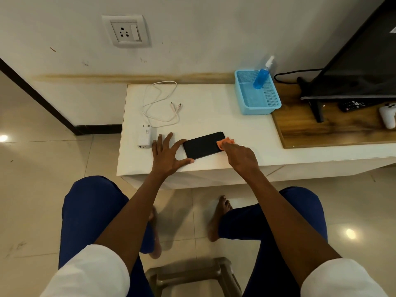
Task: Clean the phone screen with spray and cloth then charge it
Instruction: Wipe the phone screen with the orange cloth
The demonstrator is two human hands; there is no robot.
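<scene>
A black phone (202, 145) lies screen-up near the front edge of the white table (214, 112). My left hand (167, 154) braces the phone's left end, thumb and index finger against its corners, the other fingers spread. My right hand (241, 156) presses a small orange cloth (225, 143) onto the phone's right end. A blue spray bottle (261, 77) leans inside the blue basket (270, 103) at the back right. A white charger (145, 137) and its looped white cable (160, 103) lie left of the phone.
A wall socket (126, 31) sits above the table at the left. A television (364, 61) stands on a wooden board (310, 129) at the right, with a remote (355, 105) and a white game controller (389, 114). A stool (192, 277) is between my knees.
</scene>
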